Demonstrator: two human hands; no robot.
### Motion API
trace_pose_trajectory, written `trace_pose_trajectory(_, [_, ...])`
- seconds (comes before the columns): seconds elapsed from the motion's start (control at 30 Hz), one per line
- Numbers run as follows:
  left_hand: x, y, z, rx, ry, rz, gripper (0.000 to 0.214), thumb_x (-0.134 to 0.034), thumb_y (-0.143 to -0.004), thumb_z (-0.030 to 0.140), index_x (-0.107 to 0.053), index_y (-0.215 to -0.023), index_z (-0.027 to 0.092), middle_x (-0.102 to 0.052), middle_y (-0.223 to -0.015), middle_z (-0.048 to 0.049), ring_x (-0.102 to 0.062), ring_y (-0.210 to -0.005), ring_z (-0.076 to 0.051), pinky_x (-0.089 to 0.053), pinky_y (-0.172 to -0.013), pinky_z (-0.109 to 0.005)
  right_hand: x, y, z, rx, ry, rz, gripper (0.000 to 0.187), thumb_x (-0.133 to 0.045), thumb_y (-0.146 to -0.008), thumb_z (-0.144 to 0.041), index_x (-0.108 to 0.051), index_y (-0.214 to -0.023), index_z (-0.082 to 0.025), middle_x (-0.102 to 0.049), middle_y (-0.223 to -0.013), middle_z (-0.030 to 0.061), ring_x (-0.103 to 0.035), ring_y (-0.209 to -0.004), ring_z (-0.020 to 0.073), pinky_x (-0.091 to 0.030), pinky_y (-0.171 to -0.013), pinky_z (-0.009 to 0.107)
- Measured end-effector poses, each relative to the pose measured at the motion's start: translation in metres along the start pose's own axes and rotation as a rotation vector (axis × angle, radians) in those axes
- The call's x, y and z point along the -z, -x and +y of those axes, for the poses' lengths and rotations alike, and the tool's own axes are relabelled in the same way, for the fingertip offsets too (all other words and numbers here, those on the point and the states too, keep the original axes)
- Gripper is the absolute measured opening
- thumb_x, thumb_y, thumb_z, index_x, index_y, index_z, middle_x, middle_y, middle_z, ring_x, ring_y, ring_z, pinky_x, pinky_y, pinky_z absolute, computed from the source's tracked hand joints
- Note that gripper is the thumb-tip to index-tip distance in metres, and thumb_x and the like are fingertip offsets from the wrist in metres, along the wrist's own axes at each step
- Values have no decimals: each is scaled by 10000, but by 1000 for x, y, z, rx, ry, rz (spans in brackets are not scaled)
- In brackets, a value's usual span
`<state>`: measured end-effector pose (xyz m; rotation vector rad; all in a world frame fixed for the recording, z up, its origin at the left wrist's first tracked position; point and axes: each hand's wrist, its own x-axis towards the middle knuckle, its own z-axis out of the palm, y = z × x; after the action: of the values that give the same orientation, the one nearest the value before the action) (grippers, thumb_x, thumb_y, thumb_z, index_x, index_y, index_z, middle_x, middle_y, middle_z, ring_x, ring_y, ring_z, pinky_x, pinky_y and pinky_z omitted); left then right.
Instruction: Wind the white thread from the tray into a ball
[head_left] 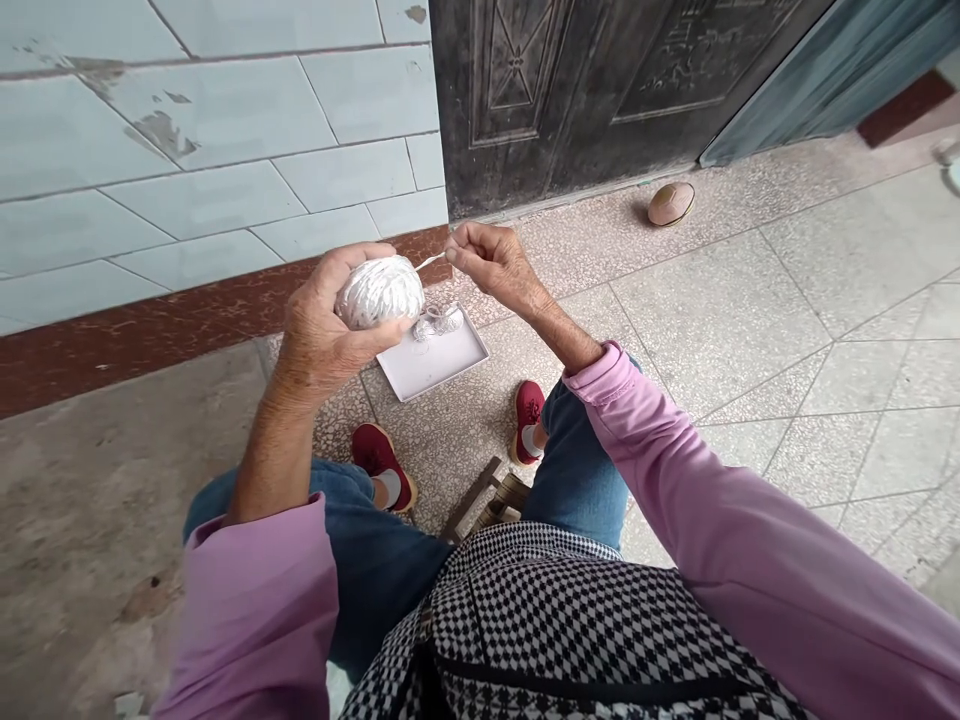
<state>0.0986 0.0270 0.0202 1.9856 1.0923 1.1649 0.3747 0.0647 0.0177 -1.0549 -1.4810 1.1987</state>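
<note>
My left hand [324, 325] is wrapped round a white ball of string [380, 291], held up in front of me. A taut white strand [432, 261] runs from the ball to my right hand [491, 262], whose fingertips pinch it just to the right of the ball. Below the hands, on the floor, a flat white tray [442, 364] holds a small loose heap of the same string [438, 321]. I sit with both pink sleeves pushed up.
My feet in red shoes [382, 463] rest on the speckled floor either side of a low wooden stool [487, 500]. A tiled wall stands at the left, a dark metal door [600, 90] ahead. A small round object [670, 203] lies by the door.
</note>
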Motion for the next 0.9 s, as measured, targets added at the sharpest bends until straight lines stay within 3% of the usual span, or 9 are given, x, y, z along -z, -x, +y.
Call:
trace_pose_trajectory(0.2, [-5,-2,-9,41,147,-112,797,-1116,-747,412,-933,-1496,210,-931,-1479,-120,-856,-1267,-400,-726,-1117,-507,2,6,-12,67,61,173,486,-829,-1206,-136,-567,-823,-280,-362,-749,-50,-441,-763,179,-412,-678,254])
trace_pose_trajectory(0.3, [-7,-2,-13,33,219,-138,808,-1150,-738,384,-931,-1501,229,-927,-1484,-104,-845,-1283,-392,-710,-1152,-514,0,7,-10,51,34,187,475,-790,-1216,-99,-584,-819,-260,-365,-726,-64,-448,-760,153,-392,-671,221])
trace_pose_trajectory(0.47, [-18,-3,-20,62,427,-73,959,-1225,-681,418,-894,-1550,186,-900,-1579,-161,-828,-1412,-422,-688,-1188,-509,-25,7,-1,-157,-224,23,446,-671,-1316,-24,-664,-898,-178,-509,-720,-94,-415,-692,85,-316,-624,179])
trace_pose_trajectory(0.63, [-34,-8,-36,46,592,40,962,-1258,-657,573,-881,-1459,197,-904,-1492,-167,-840,-1313,-378,-718,-1051,-455,-47,7,7,-470,-546,-83,386,-510,-1460,-146,-620,-1095,-208,-314,-683,-145,-153,-552,94,-153,-510,198])
trace_pose_trajectory(0.77, [-45,-15,-45,-32,656,94,1011,-1262,-655,636,-858,-1475,205,-904,-1446,-166,-859,-1264,-377,-730,-1018,-462,-57,8,12,-570,-672,-116,472,-504,-1479,-194,-485,-1011,-250,-270,-728,-124,-142,-592,97,-174,-499,170])
trace_pose_trajectory(0.9, [-41,-19,-44,-47,580,48,1023,-1230,-660,699,-856,-1506,262,-911,-1455,-153,-876,-1304,-455,-741,-1051,-570,-63,13,21,-721,-651,-355,555,-345,-1473,-146,-348,-935,-284,-207,-738,-104,-108,-617,102,-157,-488,140])
